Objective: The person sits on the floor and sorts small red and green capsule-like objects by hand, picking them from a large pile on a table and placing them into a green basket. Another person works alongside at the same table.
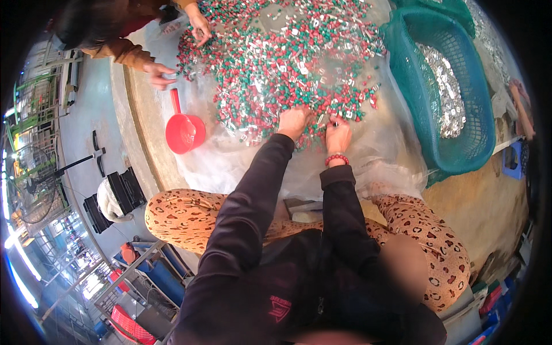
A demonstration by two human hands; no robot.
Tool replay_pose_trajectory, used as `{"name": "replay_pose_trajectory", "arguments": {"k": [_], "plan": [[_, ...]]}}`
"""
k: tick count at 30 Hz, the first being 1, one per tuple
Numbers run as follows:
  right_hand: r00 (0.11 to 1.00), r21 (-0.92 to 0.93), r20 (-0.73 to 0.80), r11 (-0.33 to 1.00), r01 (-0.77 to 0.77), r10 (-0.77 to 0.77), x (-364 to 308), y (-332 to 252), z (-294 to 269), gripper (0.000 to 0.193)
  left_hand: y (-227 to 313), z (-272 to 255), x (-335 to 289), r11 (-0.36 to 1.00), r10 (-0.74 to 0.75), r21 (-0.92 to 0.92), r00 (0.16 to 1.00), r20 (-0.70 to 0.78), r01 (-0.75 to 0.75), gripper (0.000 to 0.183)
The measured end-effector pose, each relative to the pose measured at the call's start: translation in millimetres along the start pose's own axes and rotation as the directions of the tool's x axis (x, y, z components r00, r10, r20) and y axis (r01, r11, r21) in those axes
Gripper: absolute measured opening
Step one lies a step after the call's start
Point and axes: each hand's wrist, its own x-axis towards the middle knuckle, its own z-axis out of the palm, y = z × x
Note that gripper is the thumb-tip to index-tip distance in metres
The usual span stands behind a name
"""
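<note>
Left hand [293, 122] and right hand [338, 135], both curled with contents unclear, rested side by side on the near edge of a spread heap of small red, green and silver pieces [276, 57] lying beyond them.

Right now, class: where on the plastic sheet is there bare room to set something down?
Bare sheet lies between the right hand and the teal basket, and between the red scoop and the left hand. The pile of small parts is crowded.

- Small red logo patch [279, 309] with pale lettering, sewn on the dark garment at the lower middle of the view
- No packages, signs or screens can be made out anywhere else in the view
</note>
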Motion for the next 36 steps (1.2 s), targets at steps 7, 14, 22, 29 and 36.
{"name": "replay_pose_trajectory", "arguments": {"k": [7,14,22,29,36], "plan": [[0.979,-0.04,0.193,0.997,-0.059,0.066,6,-19,-12,0.025,-15,7,-15,0.998,0.043,-0.039,0.988,-0.148,-0.049,0.024],[0.949,-0.182,0.312,0.977,0.113,-0.052,1,-39,1,0.031,-9,4,-6,0.964,0.049,0.259,0.999,0.018,-0.052,0.015],[0.986,0.623,0.16,0.769,-0.142,0.052,39,-15,-2,0.039,-14,-39,-21,-0.124,-0.238,-0.91,0.878,0.415,0.396,0.013],[0.835,0.712,0.549,0.511,-0.483,0.024,56,-32,-48,0.026,9,-51,-25,-0.225,0.093,-0.896,0.924,0.371,0.382,0.02],[0.951,0.538,0.305,0.815,-0.214,0.049,34,-1,-3,0.022,18,-9,-5,0.576,-0.229,-0.509,0.724,0.65,0.64,0.017]]}}
